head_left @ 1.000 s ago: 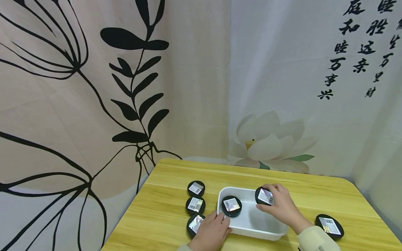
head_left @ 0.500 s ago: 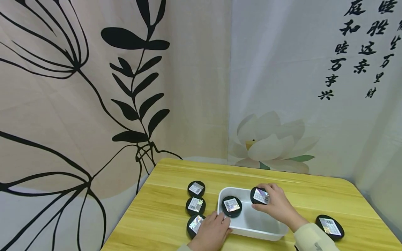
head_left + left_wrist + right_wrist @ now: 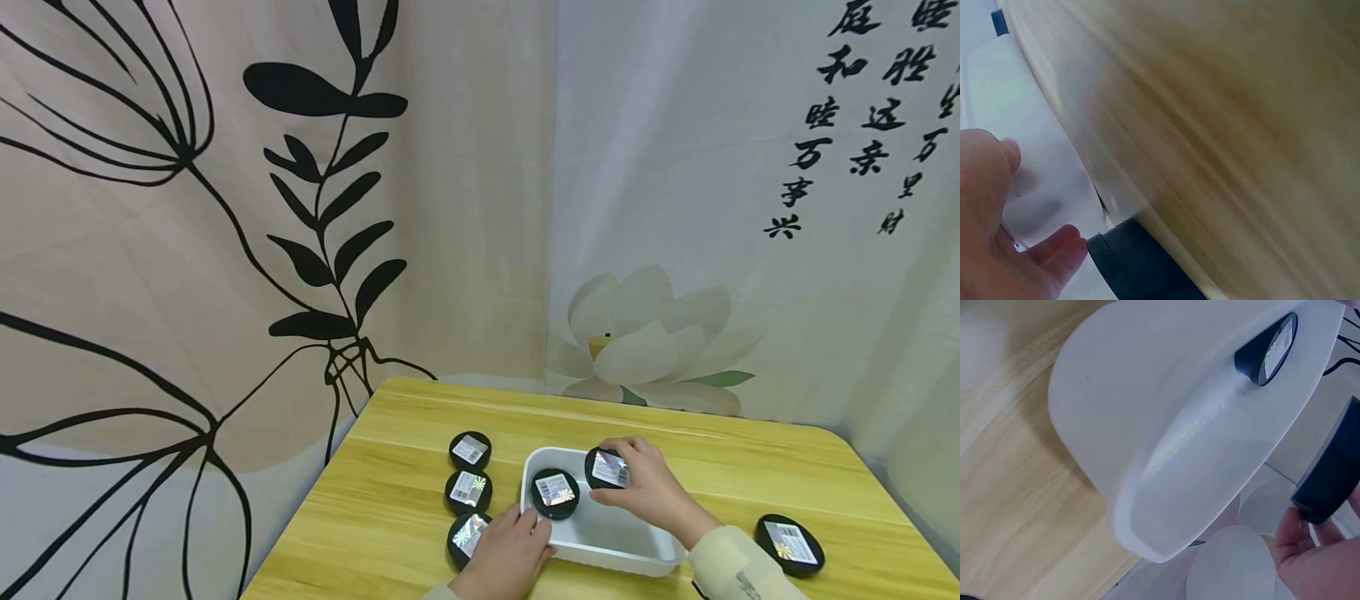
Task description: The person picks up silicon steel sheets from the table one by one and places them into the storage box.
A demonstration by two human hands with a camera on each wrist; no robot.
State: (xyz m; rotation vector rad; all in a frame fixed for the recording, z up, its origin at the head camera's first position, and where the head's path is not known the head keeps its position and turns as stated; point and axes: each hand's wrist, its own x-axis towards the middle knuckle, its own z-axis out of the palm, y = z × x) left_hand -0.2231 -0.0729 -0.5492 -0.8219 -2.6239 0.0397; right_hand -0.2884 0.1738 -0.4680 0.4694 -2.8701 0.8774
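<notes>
A flat, round black tub [image 3: 606, 468] with a barcode label and a shiny sticker is pinched between the thumb and fingers of my right hand [image 3: 643, 486]. It hangs over the back part of a white rectangular bin [image 3: 615, 529], and the right wrist view shows the held tub [image 3: 1333, 467] above the rim, tilted. Another labelled black tub [image 3: 555, 493] lies inside at the left end. My left hand [image 3: 504, 557] grips the bin's front left corner, and its thumb [image 3: 1011, 156] shows against the white wall in the left wrist view.
Left of the bin, three more black tubs stand in a column: a far one [image 3: 470, 451], a middle one [image 3: 468, 492] and a near one [image 3: 467, 537] partly behind my left hand. One tub [image 3: 789, 545] lies at the right on the wooden table [image 3: 360, 500].
My right hand has moved left over the bin with the held tub, closer to the tub inside. The left hand keeps its grip on the corner.
</notes>
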